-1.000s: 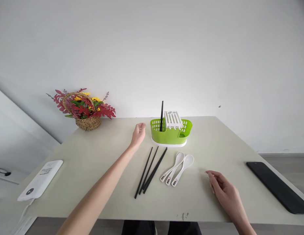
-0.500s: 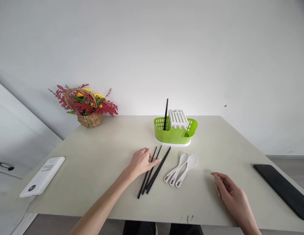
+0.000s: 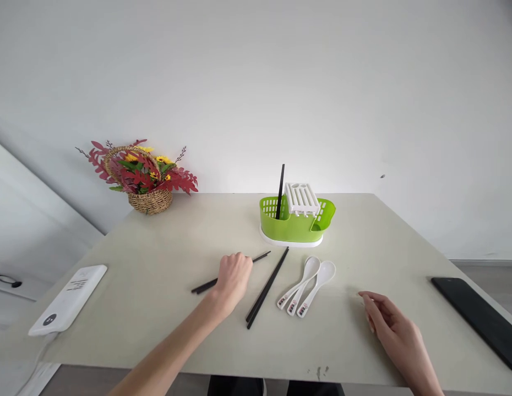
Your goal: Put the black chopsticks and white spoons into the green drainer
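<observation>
My left hand (image 3: pixel 234 275) is closed around a pair of black chopsticks (image 3: pixel 205 286), which stick out at both sides of the fist and slant across the table. Just right of it, another pair of black chopsticks (image 3: pixel 267 288) lies on the tabletop. Several white spoons (image 3: pixel 311 281) lie fanned and overlapping beyond those. Behind them stands a green cutlery caddy (image 3: pixel 297 230) with a white slotted rack on top; black chopsticks (image 3: pixel 281 190) stand upright in its left compartment. My right hand (image 3: pixel 390 327) rests at the right with loosely curled fingers, nothing visible in them.
A wicker basket of artificial flowers (image 3: pixel 150 201) sits at the back left. A white power bank (image 3: pixel 68 300) with a cable lies on the left edge of the table (image 3: pixel 157 330). On the right edge is a black phone (image 3: pixel 474 316). A wall rises behind.
My left hand has closed on the left chopstick pair and turned it to a flatter slant, away from the other pair. My right hand has stayed nearly still.
</observation>
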`<state>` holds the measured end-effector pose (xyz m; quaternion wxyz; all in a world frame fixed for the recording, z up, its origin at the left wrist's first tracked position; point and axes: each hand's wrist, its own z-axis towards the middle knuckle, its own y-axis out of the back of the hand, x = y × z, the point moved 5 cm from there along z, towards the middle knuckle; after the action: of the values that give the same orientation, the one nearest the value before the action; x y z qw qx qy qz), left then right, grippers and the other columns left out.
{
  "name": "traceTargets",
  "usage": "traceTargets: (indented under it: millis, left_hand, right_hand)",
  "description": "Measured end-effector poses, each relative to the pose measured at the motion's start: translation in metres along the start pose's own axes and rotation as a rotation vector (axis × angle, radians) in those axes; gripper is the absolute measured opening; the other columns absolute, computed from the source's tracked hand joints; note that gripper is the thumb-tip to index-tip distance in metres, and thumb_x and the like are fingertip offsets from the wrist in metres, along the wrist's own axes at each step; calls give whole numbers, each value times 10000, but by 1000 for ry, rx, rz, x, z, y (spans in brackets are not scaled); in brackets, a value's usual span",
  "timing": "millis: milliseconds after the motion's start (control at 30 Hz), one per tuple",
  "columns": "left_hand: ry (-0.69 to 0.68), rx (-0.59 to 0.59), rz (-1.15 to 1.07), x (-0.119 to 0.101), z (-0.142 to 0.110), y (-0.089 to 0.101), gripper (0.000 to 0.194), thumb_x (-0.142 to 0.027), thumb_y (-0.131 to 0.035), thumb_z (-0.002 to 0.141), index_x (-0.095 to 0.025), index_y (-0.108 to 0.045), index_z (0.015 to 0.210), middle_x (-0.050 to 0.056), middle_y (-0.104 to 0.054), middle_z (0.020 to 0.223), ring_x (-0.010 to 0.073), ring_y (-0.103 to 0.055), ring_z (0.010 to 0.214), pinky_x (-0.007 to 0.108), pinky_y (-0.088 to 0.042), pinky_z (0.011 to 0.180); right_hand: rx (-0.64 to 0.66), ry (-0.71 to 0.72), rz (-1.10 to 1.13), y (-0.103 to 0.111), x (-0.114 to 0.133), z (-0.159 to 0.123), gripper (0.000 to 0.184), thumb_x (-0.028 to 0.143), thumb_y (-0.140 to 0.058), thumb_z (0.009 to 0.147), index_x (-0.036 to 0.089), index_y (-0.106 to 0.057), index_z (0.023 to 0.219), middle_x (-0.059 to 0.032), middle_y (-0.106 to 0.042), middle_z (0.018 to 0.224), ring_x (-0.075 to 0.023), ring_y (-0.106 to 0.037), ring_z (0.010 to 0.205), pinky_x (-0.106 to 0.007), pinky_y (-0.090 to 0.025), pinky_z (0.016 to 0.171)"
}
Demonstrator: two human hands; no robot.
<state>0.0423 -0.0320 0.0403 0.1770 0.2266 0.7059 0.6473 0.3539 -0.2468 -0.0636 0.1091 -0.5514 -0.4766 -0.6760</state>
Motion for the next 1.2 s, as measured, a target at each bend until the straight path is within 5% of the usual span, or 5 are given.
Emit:
traceTargets:
  millis: [267, 467, 567, 800, 1200]
  left_hand:
    - [59, -115, -115, 58, 7, 19, 190, -215, -588, 939, -216, -751, 841, 140, -781, 896, 306, -760, 863, 378, -541, 786]
    - [78, -618, -623, 90, -11, 73, 185, -401, -652, 944, -273, -764, 1015, 43, -826, 1033, 252, -793, 920, 352, -620, 875]
    - [111, -766, -938, 96, -21, 86, 298, -520, -757, 867, -251, -762, 995, 49, -828, 1009, 264, -804, 936, 371, -651, 911]
    - [150, -807, -1164, 84, -28, 71, 354, -536, -813, 825, -237, -768, 1010, 60, -831, 980, 282, -809, 974, 428, -658, 984]
    - [59, -808, -929, 66, -33, 50, 248, -524, -741, 897, -283, -767, 947, 6, -824, 991, 249, -809, 934, 410, -677, 948]
  right_hand:
    - [6, 19, 9, -1, -6, 2, 619, 721, -570, 888, 217, -735, 1206, 10, -592, 620, -192, -596, 592, -277, -465, 561]
    - [21, -10, -25, -1, -8, 2, 616, 721, -548, 905, 236, -722, 1241, 9, -606, 653, -191, -596, 620, -275, -473, 585]
    - [21, -11, -33, 0, -7, 2, 619, 728, -547, 903, 241, -721, 1244, 14, -593, 640, -193, -600, 622, -277, -475, 589]
    - [7, 14, -25, 0, -8, 2, 615, 723, -546, 907, 228, -730, 1223, 16, -571, 617, -192, -588, 595, -275, -467, 564]
    - [15, 4, -15, 0, -8, 2, 630, 734, -553, 889, 232, -725, 1228, 17, -581, 626, -188, -584, 602, -274, -461, 569]
